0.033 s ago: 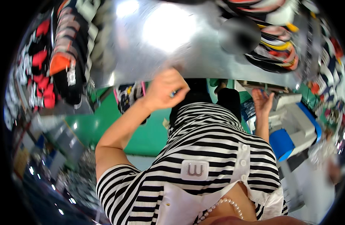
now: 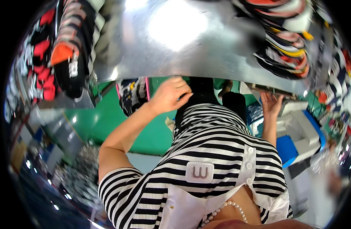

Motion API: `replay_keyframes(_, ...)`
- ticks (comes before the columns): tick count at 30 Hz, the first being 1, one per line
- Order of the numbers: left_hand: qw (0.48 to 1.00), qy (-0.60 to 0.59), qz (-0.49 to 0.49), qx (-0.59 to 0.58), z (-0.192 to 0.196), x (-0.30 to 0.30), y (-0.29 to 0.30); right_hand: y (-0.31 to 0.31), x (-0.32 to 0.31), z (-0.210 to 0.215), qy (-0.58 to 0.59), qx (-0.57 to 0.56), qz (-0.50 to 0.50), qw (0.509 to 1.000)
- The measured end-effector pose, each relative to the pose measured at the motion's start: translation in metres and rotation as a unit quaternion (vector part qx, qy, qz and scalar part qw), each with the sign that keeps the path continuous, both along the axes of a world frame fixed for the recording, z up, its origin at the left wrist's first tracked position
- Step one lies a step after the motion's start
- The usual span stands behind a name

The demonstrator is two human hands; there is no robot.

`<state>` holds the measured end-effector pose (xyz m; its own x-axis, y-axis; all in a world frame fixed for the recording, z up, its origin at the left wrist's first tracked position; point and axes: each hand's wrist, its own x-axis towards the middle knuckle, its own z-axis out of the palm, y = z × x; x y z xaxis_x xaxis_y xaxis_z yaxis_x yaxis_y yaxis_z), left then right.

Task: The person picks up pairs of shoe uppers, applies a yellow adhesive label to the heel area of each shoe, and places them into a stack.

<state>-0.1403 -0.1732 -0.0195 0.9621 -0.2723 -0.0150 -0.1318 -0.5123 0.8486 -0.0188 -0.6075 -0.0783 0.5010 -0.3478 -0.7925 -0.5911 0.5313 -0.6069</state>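
Left hand [image 2: 171, 94] at near edge of bench [image 2: 160, 66], fingers curled; I cannot tell whether they grip anything. Right hand [image 2: 271, 105] loosely spread, seemingly empty. Coral-and-black shoe parts [image 2: 284, 51] stacked beyond right fingers; orange-and-black row [image 2: 70, 45] beyond, left of left fingers. I judge hasty lift could rap knuckles on metal edge; wide right sweep could topple layered stack.

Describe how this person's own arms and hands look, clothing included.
The left hand and right hand wear no gloves, and neither wrist shows a watch or bracelet. The left forearm and right forearm are uncovered. The left sleeve is short, with black and white stripes, ending above the elbow.
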Motion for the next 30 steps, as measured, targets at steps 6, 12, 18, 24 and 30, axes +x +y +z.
replay_keyframes(6,0.879,0.302,-0.186,0.319,-0.192,-0.18,-0.08,-0.005,0.022,0.01,-0.002,0.015,0.107,0.994)
replay_keyframes(12,0.888,0.233,-0.231,0.322,-0.352,-0.242,-0.181,0.001,0.011,0.008,-0.098,-0.033,0.351,0.931)
replay_keyframes(18,0.857,0.306,-0.232,0.344,-0.332,-0.22,-0.193,-0.033,-0.038,-0.003,0.012,-0.035,0.331,0.943)
replay_keyframes(24,0.84,0.348,-0.234,0.345,-0.338,-0.137,-0.161,-0.028,-0.036,0.005,-0.069,-0.04,0.333,0.94)
replay_keyframes(30,0.83,0.376,-0.248,0.328,-0.302,-0.101,-0.086,0.009,-0.002,0.034,-0.208,-0.123,0.37,0.897)
